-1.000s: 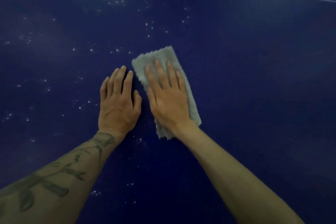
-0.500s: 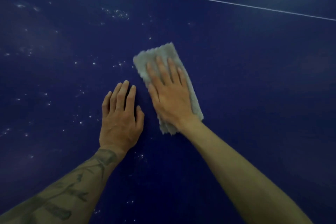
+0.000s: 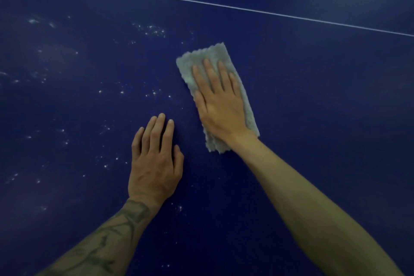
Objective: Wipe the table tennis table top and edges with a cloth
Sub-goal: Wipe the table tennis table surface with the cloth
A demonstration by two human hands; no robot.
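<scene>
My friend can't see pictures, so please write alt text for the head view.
A right hand presses a folded pale grey fuzzy cloth flat on a dark blue table tennis table top. The left hand rests flat beside it; white specks dot the left side, and a thin white line crosses beyond.

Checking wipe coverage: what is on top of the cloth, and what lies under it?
The right hand lies flat on the cloth, fingers straight, pressing it onto the blue table. The table patch beneath is covered, so whether it is clean cannot be seen.
</scene>
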